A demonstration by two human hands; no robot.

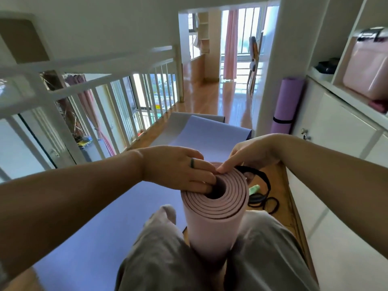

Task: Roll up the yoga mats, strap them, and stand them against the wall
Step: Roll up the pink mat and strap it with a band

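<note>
A rolled pink yoga mat (212,223) stands upright between my knees, its spiral end facing up. My left hand (178,166) rests on top of the roll, fingertips curled into the hollow core. My right hand (252,152) is at the roll's far rim, pinching a black strap (263,179) that loops behind the roll. A blue-purple mat (117,223) lies flat on the floor under me. A second one (210,133) lies unrolled ahead. A purple rolled mat (286,106) with a black band round it stands against the wall at the right.
A white railing (105,97) runs along the left over a drop. White cabinets (336,143) line the right side. More black straps (270,203) and a small green bottle (254,188) lie on the wood floor beside the roll.
</note>
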